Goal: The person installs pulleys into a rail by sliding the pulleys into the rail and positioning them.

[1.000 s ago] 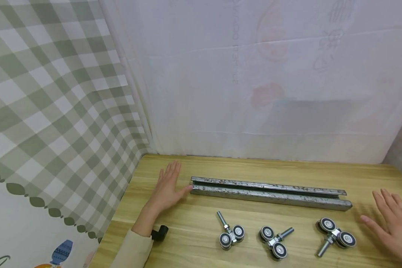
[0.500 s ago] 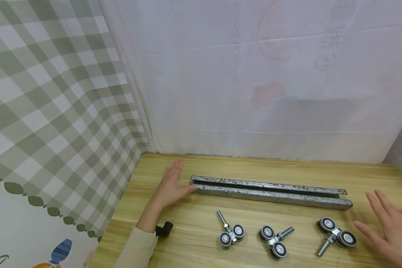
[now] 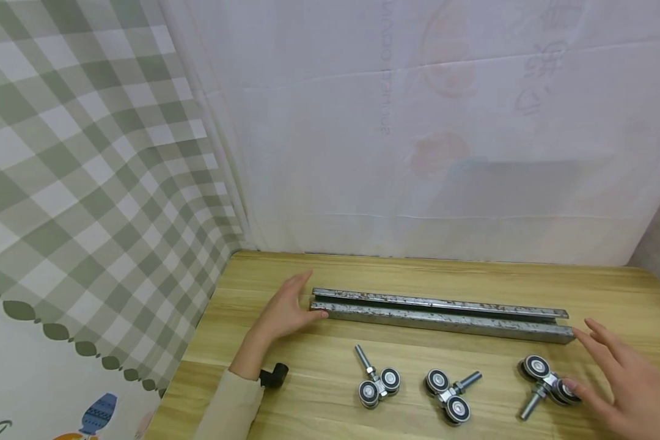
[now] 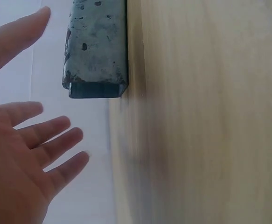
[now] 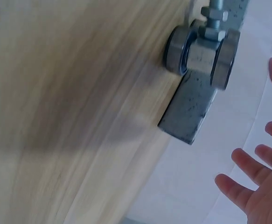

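Observation:
A scuffed steel channel rail (image 3: 440, 316), its slot facing up, lies across the wooden table. My left hand (image 3: 283, 313) is at the rail's left end, thumb overlapping that end in the head view. In the left wrist view the left fingers (image 4: 61, 140) are spread, apart from the rail (image 4: 96, 46). Off the rail's right end is my right hand (image 3: 627, 379), fingers extended, its thumb over the rightmost roller (image 3: 538, 368). The right wrist view shows this hand (image 5: 266, 186) holding nothing, beside a twin-wheel roller (image 5: 201, 56) with a threaded bolt.
Two more bolt rollers, a left one (image 3: 379, 385) and a middle one (image 3: 448, 396), lie in front of the rail. A black fitting (image 3: 275, 375) shows beside the left wrist. A white sheet (image 3: 330, 122) hangs behind the table (image 3: 319, 391), and a checked cloth (image 3: 115, 153) hangs at left.
My right hand has moved left to the rail's right end and over the right roller. The left hand has shifted slightly right, its fingers closer to the rail. The rollers have stayed put.

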`<state>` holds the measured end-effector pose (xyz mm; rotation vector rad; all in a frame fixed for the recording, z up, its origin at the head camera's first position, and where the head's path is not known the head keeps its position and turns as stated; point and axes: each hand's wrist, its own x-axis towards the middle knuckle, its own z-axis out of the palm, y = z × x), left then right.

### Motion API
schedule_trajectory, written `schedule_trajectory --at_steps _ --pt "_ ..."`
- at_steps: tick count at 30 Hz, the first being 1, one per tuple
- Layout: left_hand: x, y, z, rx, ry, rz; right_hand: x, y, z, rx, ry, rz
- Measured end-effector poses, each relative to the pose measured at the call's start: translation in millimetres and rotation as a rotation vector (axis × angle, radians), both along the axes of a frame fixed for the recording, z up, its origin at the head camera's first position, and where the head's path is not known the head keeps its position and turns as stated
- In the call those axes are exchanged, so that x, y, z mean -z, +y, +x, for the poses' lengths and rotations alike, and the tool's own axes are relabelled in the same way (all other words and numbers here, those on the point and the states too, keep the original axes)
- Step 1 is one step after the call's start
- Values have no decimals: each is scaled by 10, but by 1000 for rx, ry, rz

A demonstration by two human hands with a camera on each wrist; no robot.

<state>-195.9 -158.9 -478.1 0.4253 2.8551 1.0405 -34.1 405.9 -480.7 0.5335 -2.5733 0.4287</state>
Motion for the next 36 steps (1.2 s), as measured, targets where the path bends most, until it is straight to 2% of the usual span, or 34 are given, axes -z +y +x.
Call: schedule_trajectory --at_steps 5,8,12,21,24,27,31,36 --pt "29 24 -15 23 -36 -5 -18 -81 38 44 -76 86" --pt "40 33 -17 32 -63 -12 -3 -121 54 44 -118 104" --pt "34 48 -19 43 -95 -20 37 -173 69 21 -133 121" --pt "29 47 -53 81 -104 -33 98 -287 26 -116 -10 219" --pt "40 50 -73 88 -105 -48 75 -352 68 -100 -32 275" --pt "46 52 -91 92 -105 -54 70 -421 107 -97 -18 309" --pt "29 60 -104 91 -124 -38 101 -471 100 -181 -3 291" --pt "1 75 -110 88 -157 -28 175 -465 81 -258 -81 306"
